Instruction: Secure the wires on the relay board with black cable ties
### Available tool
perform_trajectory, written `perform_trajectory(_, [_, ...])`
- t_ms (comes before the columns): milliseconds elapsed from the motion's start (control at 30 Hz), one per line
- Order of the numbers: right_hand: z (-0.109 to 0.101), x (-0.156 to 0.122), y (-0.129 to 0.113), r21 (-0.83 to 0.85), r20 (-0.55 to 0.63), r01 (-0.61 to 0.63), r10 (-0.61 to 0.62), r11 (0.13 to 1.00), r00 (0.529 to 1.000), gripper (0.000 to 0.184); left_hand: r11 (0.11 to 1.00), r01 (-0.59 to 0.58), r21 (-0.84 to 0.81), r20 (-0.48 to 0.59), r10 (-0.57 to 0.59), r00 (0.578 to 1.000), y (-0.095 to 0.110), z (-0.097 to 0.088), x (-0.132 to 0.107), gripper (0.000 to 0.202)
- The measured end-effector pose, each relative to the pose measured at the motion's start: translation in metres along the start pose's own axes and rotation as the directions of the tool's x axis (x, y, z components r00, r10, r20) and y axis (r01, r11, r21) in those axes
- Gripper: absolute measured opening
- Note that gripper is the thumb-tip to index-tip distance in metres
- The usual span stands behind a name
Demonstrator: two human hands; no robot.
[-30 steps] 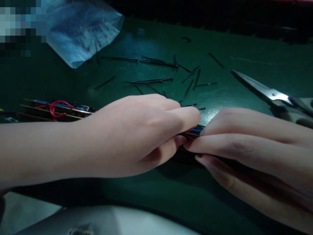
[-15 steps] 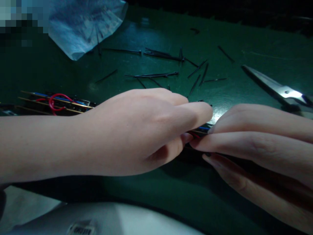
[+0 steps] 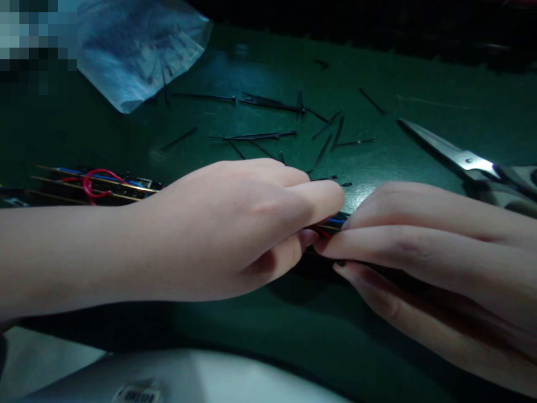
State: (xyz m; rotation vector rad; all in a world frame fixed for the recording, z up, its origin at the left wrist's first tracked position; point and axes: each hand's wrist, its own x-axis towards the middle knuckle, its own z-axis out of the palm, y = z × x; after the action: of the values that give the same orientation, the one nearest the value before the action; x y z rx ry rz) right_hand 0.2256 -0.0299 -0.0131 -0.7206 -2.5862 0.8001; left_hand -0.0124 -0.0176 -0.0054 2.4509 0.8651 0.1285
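Nearest, at bottom edge: pale curved surface (image 3: 235,375), barcode label (image 3: 136,394) on it, print too blurred to read. Next, bare green stretch of table (image 3: 251,322), in shadow.

Then right hand (image 3: 423,235), in from right edge, palm low. Right grip narrow: fingers together on far side, thumb below, wired strip (image 3: 333,223) held between. Left hand (image 3: 251,218) beside it, forearm across from left edge, back of hand up. Left grip narrow too, forefinger and thumb closing around same strip; how firmly, cannot tell. Fingertips of both hands almost meeting.

Wired strip: low over table, in short gap between hands, bits of blue and red wire showing. Rest covered by fingers.

Just past left forearm: wired stack (image 3: 126,193), long, thin, brass-coloured edges, red wire loop (image 3: 85,183) arching over top. Cannot tell if continuous with strip; middle hidden under left hand.

Beyond right hand: scissors (image 3: 472,161), flat on table, tip toward far left, handles at right edge. Beyond left hand: loose black cable ties (image 3: 268,136), scattered, some crossing, some bunched.

Farther: clear plastic bag (image 3: 142,50) at left, dark thin lines showing through; small curved black scrap (image 3: 321,65), well apart. Farthest: dark ragged-edged band (image 3: 377,33).
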Motion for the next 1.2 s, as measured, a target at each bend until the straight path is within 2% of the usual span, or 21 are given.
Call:
perform_trajectory(133, [0.0014, 0.0013, 0.0012, 0.018, -0.029, 0.026, -0.025, 1.000, 0.999, 0.017, 1.000, 0.003, 0.006, -0.003, -0.003, 1.000, 0.0008, -0.0009, 0.0003, 0.012])
perform_trajectory(433, [-0.0027, 0.0045, -0.0037, 0.056, -0.007, 0.018, -0.018, 0.998, 1.000, 0.012, 1.000, -0.004, 0.000, -0.012, 0.004, 1.000, 0.0029, -0.0010, 0.0010, 0.012])
perform_trajectory(1200, [-0.0024, 0.0046, -0.0023, 0.031, -0.005, 0.008, -0.008, 0.999, 1.000, 0.012, 1.000, -0.003, -0.001, -0.024, 0.003, 1.000, 0.0027, -0.0004, -0.0003, 0.012])
